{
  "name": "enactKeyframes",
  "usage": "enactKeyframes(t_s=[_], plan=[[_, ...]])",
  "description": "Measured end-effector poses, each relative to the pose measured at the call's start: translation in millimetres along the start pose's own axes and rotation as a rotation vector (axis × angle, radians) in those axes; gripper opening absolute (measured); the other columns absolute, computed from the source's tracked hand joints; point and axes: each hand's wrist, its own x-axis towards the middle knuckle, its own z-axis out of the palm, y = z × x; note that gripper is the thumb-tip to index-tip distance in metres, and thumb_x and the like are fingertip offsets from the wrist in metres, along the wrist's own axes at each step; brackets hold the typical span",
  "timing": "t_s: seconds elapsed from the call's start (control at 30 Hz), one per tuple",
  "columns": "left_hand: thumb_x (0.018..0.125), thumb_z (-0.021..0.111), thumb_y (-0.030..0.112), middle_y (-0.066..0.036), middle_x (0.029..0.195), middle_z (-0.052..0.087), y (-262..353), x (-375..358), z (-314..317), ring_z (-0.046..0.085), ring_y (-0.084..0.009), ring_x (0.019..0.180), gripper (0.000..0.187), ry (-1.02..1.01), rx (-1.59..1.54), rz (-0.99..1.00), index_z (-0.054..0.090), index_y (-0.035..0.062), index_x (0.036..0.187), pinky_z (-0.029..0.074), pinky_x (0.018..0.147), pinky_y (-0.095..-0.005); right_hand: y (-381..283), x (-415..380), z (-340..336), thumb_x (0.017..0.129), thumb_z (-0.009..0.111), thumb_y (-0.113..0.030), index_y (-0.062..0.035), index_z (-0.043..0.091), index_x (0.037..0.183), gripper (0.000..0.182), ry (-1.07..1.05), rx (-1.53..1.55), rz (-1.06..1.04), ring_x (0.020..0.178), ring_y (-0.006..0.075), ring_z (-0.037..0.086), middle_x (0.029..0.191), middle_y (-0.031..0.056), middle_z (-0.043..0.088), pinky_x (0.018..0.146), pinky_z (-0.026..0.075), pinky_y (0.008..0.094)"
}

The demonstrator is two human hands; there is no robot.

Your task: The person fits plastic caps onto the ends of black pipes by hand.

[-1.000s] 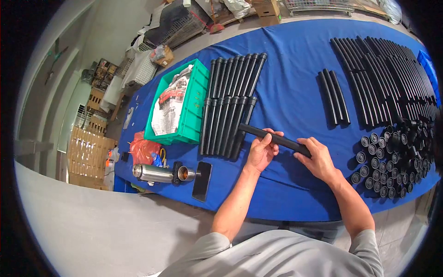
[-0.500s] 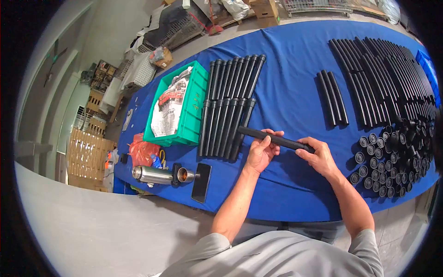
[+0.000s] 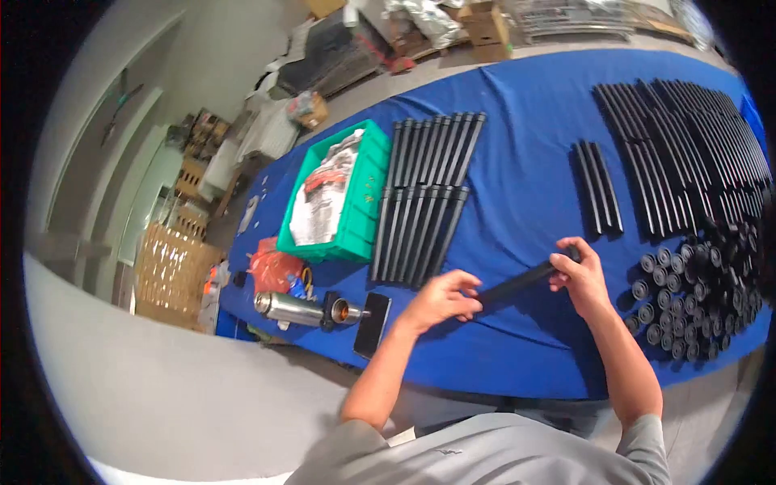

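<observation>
Above the blue cloth, a black tube [image 3: 521, 284] slants between my two hands, its right end higher. My right hand [image 3: 580, 279] is closed round that right end. At the lower left end, my left hand [image 3: 444, 301] has its fingers bent against the tube's tip; the exact contact is blurred. Beyond my left hand lie two rows of capped black tubes [image 3: 416, 230]. Three plain tubes [image 3: 598, 190] lie beyond my right hand, and a heap of round black caps [image 3: 683, 299] is to its right.
A green crate [image 3: 373, 194] with printed paper stands at the left. Near the front left edge are a steel flask [image 3: 295, 309], a phone [image 3: 373, 325] and a red plastic bag [image 3: 275, 267]. Many plain black tubes [image 3: 687, 153] fill the far right of the blue table [image 3: 525, 121].
The tube has turned, so its right end now points up and away. My left hand has shifted left to its lower end, and my right hand has risen. The camera view has shifted slightly.
</observation>
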Motion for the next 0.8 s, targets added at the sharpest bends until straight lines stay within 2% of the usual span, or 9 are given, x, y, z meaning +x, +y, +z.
enactKeyframes(t_s=[0.13, 0.27, 0.4, 0.43, 0.53, 0.63, 0.67, 0.7, 0.8], plan=[[0.085, 0.083, 0.021, -0.003, 0.081, 0.064, -2, 12, 52, 0.058, -0.0107, 0.066, 0.063, -0.056, 0.416, 0.167, 0.052, 0.0029, 0.136, 0.049, 0.061, -0.0284, 8, 1, -2, 0.088, 0.077, -0.014, -0.002, 0.056, 0.117, 0.038, -0.063, -0.07, -0.025, 0.057, 0.0129, 0.062, 0.075, 0.0033, 0.059, 0.052, 0.057, 0.0295], [0.086, 0.077, 0.018, -0.01, 0.075, 0.066, -6, 20, 76, 0.064, -0.0196, 0.063, 0.06, 0.134, 0.584, 0.457, 0.051, 0.0075, 0.139, 0.052, 0.061, -0.0358, 7, 2, 1, 0.091, 0.074, -0.015, -0.0004, 0.054, 0.128, 0.044, -0.04, -0.083, -0.081, 0.059, 0.0125, 0.063, 0.081, 0.0047, 0.061, 0.056, 0.059, 0.0292], [0.089, 0.072, 0.02, -0.017, 0.075, 0.069, 24, 49, 40, 0.071, -0.0279, 0.065, 0.052, 0.365, 0.7, 0.644, 0.056, 0.0052, 0.136, 0.054, 0.06, -0.041, 13, 1, 6, 0.095, 0.07, -0.017, 0.0019, 0.041, 0.146, 0.062, -0.047, -0.094, -0.092, 0.085, 0.019, 0.068, 0.109, 0.0139, 0.063, 0.068, 0.061, 0.0322], [0.09, 0.071, 0.022, -0.019, 0.076, 0.071, 43, 58, 22, 0.071, -0.0296, 0.066, 0.05, 0.405, 0.708, 0.595, 0.058, 0.003, 0.134, 0.054, 0.061, -0.0418, 21, 4, -2, 0.096, 0.07, -0.017, 0.0021, 0.039, 0.148, 0.064, -0.123, -0.232, -0.117, 0.095, 0.0213, 0.067, 0.118, 0.0162, 0.061, 0.07, 0.061, 0.0331], [0.091, 0.066, 0.027, -0.022, 0.076, 0.07, 71, 109, -49, 0.072, -0.0352, 0.07, 0.049, 0.617, 0.854, 0.525, 0.058, 0.0022, 0.132, 0.054, 0.062, -0.0454, 24, -1, 4, 0.095, 0.071, -0.016, 0.0026, 0.043, 0.145, 0.061, -0.182, -0.584, -0.21, 0.081, 0.0176, 0.068, 0.103, 0.015, 0.068, 0.066, 0.058, 0.03], [0.089, 0.066, 0.029, -0.019, 0.073, 0.071, 81, 167, -128, 0.071, -0.0355, 0.066, 0.05, 0.747, 0.989, 0.508, 0.061, 0.0028, 0.131, 0.053, 0.06, -0.0472, 26, 2, 5, 0.094, 0.072, -0.015, 0.005, 0.047, 0.14, 0.056, -0.147, -0.628, -0.246, 0.07, 0.0153, 0.067, 0.089, 0.0132, 0.07, 0.062, 0.055, 0.0286], [0.088, 0.066, 0.03, -0.02, 0.077, 0.072, 78, 188, -154, 0.071, -0.0372, 0.071, 0.052, 0.793, 1.113, 0.455, 0.061, 0.0031, 0.132, 0.055, 0.066, -0.0488, 27, 1, 4, 0.094, 0.072, -0.014, 0.0054, 0.047, 0.139, 0.055, -0.133, -0.624, -0.238, 0.069, 0.0151, 0.067, 0.089, 0.0132, 0.07, 0.061, 0.055, 0.0285], [0.087, 0.066, 0.032, -0.029, 0.099, 0.072, 88, 197, -164, 0.07, -0.0466, 0.096, 0.054, 0.772, 1.078, 0.317, 0.059, 0.0076, 0.135, 0.055, 0.088, -0.0551, 27, 1, 2, 0.094, 0.072, -0.013, 0.0061, 0.048, 0.137, 0.053, -0.143, -0.652, -0.261, 0.068, 0.0152, 0.067, 0.088, 0.0132, 0.069, 0.06, 0.055, 0.0289], [0.089, 0.064, 0.033, -0.03, 0.117, 0.069, 92, 223, -193, 0.067, -0.0454, 0.11, 0.057, 0.786, 1.247, 0.175, 0.056, 0.0061, 0.139, 0.052, 0.097, -0.0536, 18, -1, 8, 0.095, 0.072, -0.013, 0.0062, 0.049, 0.136, 0.052, -0.147, -0.661, -0.217, 0.067, 0.0147, 0.067, 0.086, 0.0132, 0.069, 0.06, 0.055, 0.029]])
